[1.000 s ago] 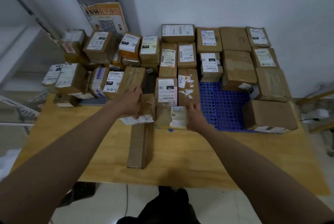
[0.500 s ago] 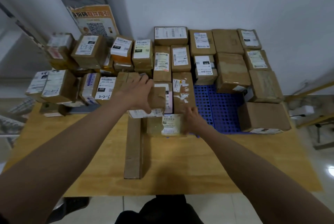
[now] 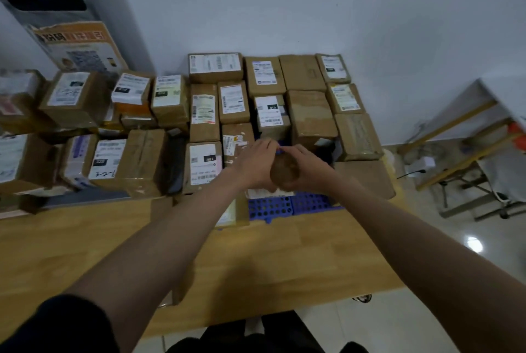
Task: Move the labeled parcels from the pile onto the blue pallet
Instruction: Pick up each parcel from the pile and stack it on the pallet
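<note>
Both hands, left [image 3: 253, 166] and right [image 3: 306, 166], grip a small brown parcel [image 3: 283, 171] above the blue pallet [image 3: 284, 206], its long axis unclear.

pallet [image 3: 287, 206] on table [image 3: 299, 261] | parcels [image 3: 264, 76] on pallet rear | pile [image 3: 113, 136] left of pallet

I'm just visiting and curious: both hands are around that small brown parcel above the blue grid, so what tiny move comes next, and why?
Probably lower it straight down. Both the left hand and right hand hold the small brown parcel over the bare patch of the blue pallet, with packed boxes on either side, so that open gap seems the natural spot.
</note>
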{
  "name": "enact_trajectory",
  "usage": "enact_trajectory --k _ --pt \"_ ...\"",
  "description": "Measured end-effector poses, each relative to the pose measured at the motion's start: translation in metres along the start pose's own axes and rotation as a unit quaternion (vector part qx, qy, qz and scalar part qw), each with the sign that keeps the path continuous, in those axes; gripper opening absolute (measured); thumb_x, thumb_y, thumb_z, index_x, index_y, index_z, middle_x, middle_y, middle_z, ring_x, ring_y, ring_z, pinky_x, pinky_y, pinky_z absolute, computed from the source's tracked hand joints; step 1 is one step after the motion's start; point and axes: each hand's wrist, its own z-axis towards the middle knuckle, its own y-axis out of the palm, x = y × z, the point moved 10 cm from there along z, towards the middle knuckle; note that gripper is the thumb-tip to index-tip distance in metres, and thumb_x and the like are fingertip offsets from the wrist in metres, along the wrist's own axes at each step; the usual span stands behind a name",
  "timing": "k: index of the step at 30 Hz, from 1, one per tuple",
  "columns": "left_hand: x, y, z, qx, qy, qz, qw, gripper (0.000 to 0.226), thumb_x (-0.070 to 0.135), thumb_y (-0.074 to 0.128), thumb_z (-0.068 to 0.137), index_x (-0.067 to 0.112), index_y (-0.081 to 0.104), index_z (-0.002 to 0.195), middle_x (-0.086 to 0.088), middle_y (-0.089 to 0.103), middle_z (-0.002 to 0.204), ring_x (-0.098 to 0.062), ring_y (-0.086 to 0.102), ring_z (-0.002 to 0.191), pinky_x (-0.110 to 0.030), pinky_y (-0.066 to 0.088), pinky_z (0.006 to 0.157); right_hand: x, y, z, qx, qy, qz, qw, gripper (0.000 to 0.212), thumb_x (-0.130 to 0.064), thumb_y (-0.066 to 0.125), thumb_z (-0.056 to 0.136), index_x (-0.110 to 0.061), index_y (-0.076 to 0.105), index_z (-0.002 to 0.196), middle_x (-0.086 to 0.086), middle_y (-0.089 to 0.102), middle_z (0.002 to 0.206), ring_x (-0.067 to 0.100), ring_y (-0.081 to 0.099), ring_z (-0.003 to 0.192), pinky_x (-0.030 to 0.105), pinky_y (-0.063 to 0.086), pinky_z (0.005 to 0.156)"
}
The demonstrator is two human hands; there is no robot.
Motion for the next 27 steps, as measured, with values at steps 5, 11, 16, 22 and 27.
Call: enact_trajectory --k 5,11,16,22,27 --pt "-0.008 0.032 -0.002 -0.042 -0.033 -0.008 0.999 0.111 0.058 0.087 0.051 0.014 0.033 0.138 -0.003 0.039 0.132 -0.021 0.045 0.115 -0.033 0.045 0.088 0.048 0.023 -0.002 -0.059 0.018 -0.069 0.996 0.090 -0.038 0.088 0.055 -0.026 0.037 0.128 -0.007 0.035 0.120 0.019 0.047 0.107 0.044 0.051 0.087" --pt "-0.064 0.079 -0.051 -0.166 -0.108 0.139 0.970 0.120 0.053 0.086 0.056 0.012 0.021 0.148 -0.008 0.018 0.153 -0.028 0.029 0.136 -0.041 0.041 0.101 0.075 0.070 -0.006 -0.132 0.038 -0.075 0.988 0.085 -0.033 0.088 0.060 -0.021 0.033 0.125 -0.001 0.031 0.124 0.026 0.042 0.113 0.049 0.050 0.087" --pt "-0.077 0.098 -0.065 -0.181 -0.107 0.209 0.955 0.108 0.049 0.085 0.060 0.011 0.027 0.144 -0.006 0.031 0.143 -0.025 0.033 0.131 -0.039 0.043 0.100 0.064 0.094 0.003 -0.133 0.024 -0.064 0.989 0.084 -0.028 0.088 0.062 -0.019 0.033 0.126 0.002 0.032 0.127 0.026 0.042 0.114 0.043 0.050 0.085" --pt "-0.081 0.100 -0.054 -0.160 -0.106 0.200 0.961 0.111 0.048 0.086 0.055 0.011 0.029 0.142 -0.004 0.034 0.139 -0.025 0.033 0.128 -0.041 0.037 0.104 0.058 0.091 0.014 -0.132 0.020 -0.053 0.990 0.085 -0.029 0.090 0.060 -0.021 0.035 0.125 0.001 0.034 0.126 0.024 0.045 0.111 0.046 0.051 0.085" --pt "-0.086 0.102 -0.052 -0.153 -0.098 0.184 0.966 0.105 0.047 0.087 0.052 0.013 0.035 0.136 -0.003 0.036 0.134 -0.024 0.035 0.124 -0.039 0.040 0.100 0.052 0.098 0.023 -0.159 0.015 -0.072 0.985 0.090 -0.029 0.091 0.057 -0.021 0.034 0.125 0.001 0.033 0.125 0.025 0.045 0.112 0.046 0.052 0.086"
